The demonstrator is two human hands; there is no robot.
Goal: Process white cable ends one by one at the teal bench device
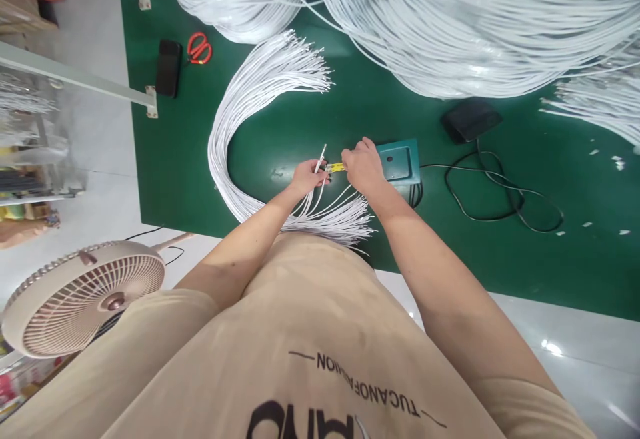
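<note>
My left hand (307, 177) pinches several white cables (321, 157) near their ends. My right hand (364, 164) is closed on a small yellow piece (336, 167), whose exact kind I cannot make out; its tip meets the cable ends at my left fingertips. A teal box (399, 161) with a black cord lies just right of my right hand. The pinched cables run down to a curved bundle of white cables (220, 139), which bends round to the left. One bundle end lies below my hands against my shirt, the other further back.
Large coils of white cable (450, 32) fill the back of the green table (280, 125). Red-handled scissors (199, 49) and a black phone-like object (169, 69) lie at the left. A black pedal-like block (471, 121) with looped cord sits right. A fan (95, 299) stands beside my left arm.
</note>
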